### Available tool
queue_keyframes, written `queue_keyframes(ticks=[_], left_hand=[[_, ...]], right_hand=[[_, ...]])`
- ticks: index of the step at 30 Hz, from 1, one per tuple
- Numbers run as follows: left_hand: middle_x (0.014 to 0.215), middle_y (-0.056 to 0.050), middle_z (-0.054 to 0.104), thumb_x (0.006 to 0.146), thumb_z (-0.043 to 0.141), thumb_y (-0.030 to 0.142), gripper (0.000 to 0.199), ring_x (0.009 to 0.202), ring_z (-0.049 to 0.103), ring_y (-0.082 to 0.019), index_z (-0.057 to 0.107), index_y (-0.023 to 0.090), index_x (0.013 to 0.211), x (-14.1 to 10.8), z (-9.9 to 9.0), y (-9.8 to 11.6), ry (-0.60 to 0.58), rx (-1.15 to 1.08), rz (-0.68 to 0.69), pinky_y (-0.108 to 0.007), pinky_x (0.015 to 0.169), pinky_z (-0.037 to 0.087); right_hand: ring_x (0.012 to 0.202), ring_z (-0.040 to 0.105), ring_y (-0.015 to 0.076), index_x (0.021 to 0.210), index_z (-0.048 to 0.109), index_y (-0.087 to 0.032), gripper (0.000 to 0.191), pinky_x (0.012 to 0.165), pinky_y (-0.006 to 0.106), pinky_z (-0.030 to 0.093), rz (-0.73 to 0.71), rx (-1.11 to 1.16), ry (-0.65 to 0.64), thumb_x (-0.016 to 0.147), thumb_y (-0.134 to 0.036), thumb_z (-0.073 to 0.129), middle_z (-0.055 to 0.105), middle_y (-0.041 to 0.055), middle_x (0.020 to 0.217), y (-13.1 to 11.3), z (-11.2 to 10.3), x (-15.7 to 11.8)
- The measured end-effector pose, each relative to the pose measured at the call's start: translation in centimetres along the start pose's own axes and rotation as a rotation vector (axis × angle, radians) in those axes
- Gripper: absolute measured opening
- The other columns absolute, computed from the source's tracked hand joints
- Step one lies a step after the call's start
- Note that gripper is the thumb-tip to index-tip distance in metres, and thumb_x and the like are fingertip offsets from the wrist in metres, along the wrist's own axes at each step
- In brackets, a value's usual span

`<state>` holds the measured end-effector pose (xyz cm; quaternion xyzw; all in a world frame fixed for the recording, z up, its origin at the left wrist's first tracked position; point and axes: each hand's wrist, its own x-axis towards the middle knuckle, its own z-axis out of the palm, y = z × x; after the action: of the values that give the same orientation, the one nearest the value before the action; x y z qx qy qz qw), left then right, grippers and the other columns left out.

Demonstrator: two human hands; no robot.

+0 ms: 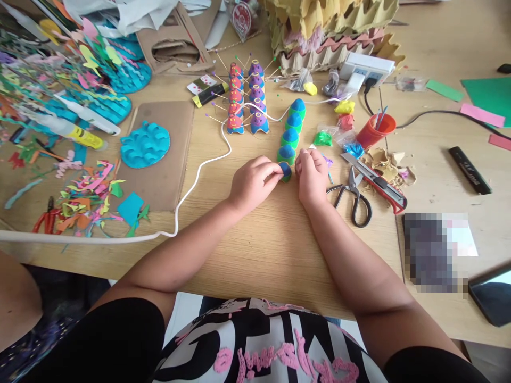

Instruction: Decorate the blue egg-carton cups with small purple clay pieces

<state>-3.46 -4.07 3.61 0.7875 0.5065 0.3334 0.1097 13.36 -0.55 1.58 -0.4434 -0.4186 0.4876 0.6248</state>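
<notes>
A green and blue egg-carton strip (pixel 290 139) with several domed bumps lies on the table in front of me. Its near bump is pinched between the thumb and fingers of my left hand (pixel 257 181). On the strip's other side, my right hand (pixel 312 173) is closed, fingertips pressed together close to the strip; what they hold, if anything, is hidden. Behind the strip stand two finished-looking egg-carton strips, one red and blue (pixel 236 98) and one purple and blue (pixel 258 98), with pin-like sticks poking out.
Scissors (pixel 353 194) and a red utility knife (pixel 377 183) lie right of my right hand, by an orange cup (pixel 377 130). A white cable (pixel 199 173) crosses the table. Paper scraps (pixel 90 199) and cardboard (pixel 163 186) are left; egg trays (pixel 331 32) stack behind.
</notes>
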Motion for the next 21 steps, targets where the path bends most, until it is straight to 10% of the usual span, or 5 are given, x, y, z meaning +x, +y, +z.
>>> queue_keyframes(ticks=[21], left_hand=[[0.103,-0.004,0.084,0.104,0.074,0.022,0.010,0.095,0.076,-0.020,0.083,0.026,0.103,0.67,0.65,-0.13,0.026,0.083,0.040,-0.032,0.081,0.055]], right_hand=[[0.058,0.035,0.0103,0.067,0.043,-0.026,0.070,0.057,0.029,0.037,-0.007,-0.019,-0.011,0.090,-0.084,0.073,0.042,-0.0061,0.061,0.05,-0.03,-0.06]])
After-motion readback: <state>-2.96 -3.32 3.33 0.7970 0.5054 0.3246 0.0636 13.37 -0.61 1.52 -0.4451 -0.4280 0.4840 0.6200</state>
